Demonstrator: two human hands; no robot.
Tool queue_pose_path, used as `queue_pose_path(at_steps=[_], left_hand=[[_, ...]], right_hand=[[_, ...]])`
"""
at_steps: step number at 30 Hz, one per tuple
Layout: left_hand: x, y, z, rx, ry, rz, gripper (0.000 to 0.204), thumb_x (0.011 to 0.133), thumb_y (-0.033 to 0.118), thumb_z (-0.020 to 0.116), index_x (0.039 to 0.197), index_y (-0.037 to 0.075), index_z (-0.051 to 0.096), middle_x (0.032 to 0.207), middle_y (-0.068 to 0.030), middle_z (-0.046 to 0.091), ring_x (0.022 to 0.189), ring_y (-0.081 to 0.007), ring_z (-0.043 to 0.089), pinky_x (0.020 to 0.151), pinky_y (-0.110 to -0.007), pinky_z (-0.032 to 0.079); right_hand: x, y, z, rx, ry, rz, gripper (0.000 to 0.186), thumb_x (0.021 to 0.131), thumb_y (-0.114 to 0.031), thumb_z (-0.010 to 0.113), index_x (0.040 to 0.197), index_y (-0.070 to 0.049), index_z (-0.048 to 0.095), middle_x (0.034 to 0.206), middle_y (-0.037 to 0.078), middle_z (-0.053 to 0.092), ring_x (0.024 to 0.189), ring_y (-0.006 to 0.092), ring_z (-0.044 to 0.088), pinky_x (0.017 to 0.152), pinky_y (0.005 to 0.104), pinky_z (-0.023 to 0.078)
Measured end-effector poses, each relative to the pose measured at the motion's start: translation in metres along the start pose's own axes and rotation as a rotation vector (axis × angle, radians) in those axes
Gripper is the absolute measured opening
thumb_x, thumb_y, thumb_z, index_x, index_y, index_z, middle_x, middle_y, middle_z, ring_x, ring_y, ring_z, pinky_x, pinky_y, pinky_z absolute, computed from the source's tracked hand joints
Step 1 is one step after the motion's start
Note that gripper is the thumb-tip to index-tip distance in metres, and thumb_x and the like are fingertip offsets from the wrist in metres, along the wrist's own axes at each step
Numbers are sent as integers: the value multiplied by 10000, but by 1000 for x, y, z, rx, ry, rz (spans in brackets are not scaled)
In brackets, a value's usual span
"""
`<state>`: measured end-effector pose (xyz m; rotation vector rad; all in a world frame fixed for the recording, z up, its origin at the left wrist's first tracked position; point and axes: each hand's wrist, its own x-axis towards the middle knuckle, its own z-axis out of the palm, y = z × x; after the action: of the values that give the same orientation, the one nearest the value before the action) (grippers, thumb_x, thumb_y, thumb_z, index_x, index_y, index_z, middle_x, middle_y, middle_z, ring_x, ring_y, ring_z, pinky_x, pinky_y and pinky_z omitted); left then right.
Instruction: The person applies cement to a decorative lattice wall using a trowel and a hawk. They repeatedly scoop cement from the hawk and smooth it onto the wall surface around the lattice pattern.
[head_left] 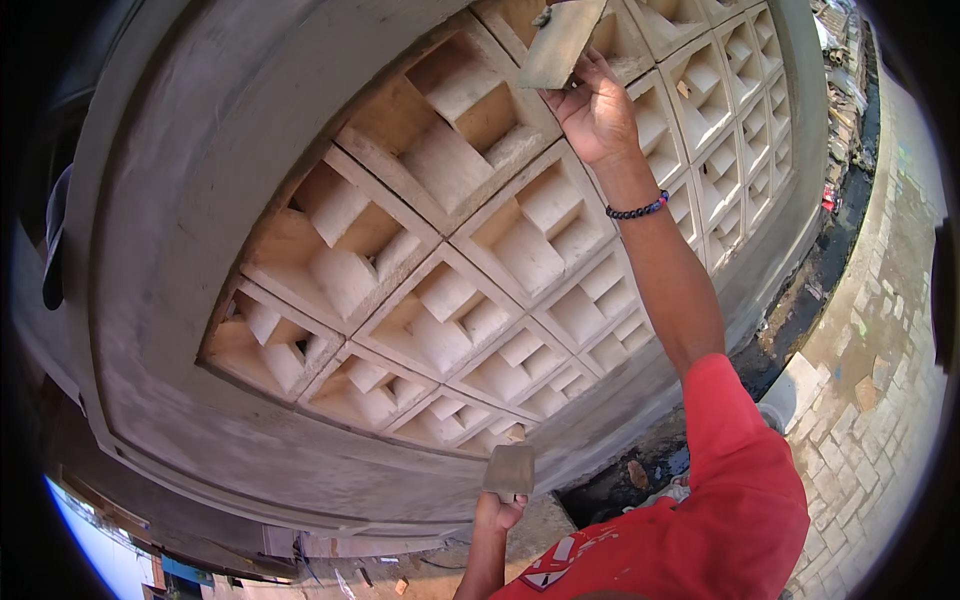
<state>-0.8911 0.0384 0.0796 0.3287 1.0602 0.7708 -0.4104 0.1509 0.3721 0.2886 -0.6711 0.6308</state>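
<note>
My right hand (595,115), with a dark beaded bracelet on the wrist, is raised to the upper blocks of a wall of pale square breeze blocks (515,220). Its fingers grip a flat, grey-beige rectangular blade or board (560,40) with a small dark lump at its top end. Low in the view, my left hand (497,510) holds a second flat grey rectangular plate (509,468) upright, just in front of the bottom blocks. I cannot make out whether either piece has a handle behind it.
A smooth grey rendered frame (170,250) surrounds the blocks. Along the wall's foot runs a dark drain (820,280) with debris, beside a paved path (840,460) on the right. A pale container (785,395) sits by the drain. A dark cloth or cap (55,235) is at the left edge.
</note>
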Motion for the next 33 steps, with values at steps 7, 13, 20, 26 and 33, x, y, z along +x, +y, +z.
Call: queue_pose_path(at_steps=[7,13,20,26,33], left_hand=[[-6,-7,-16,-106,31,39,266,915,329,432,1113,211,563,1021,15,624,776,-150,583,510,-266,430],[-8,-8,-11,-142,71,46,248,910,315,437,1078,193,574,976,14,639,763,-160,599,512,-279,425],[-3,-4,0,-116,2,39,265,915,329,440,1104,193,567,1009,9,627,774,-152,587,525,-274,438],[-2,-3,-2,-118,28,41,270,916,340,443,1101,188,568,998,10,629,779,-155,595,526,-277,438],[15,1,0,-93,20,39,273,914,341,446,1108,187,561,1006,5,628,793,-153,594,532,-276,438]], right_hand=[[56,21,8,85,3,-73,255,917,-46,458,1171,-30,449,1161,100,540,1101,255,515,916,445,493],[52,22,31,54,127,-87,226,916,-42,460,1141,-39,446,1135,91,541,1081,251,524,912,482,489],[56,25,40,-22,98,-103,202,909,-22,457,1111,-27,449,1118,102,534,1071,240,529,868,492,512],[50,40,67,-134,179,-97,248,881,5,497,1118,-2,423,1058,113,509,937,235,546,798,512,536],[-14,85,97,-81,73,70,332,863,-16,534,1150,10,370,1062,120,538,921,201,570,692,410,578]])
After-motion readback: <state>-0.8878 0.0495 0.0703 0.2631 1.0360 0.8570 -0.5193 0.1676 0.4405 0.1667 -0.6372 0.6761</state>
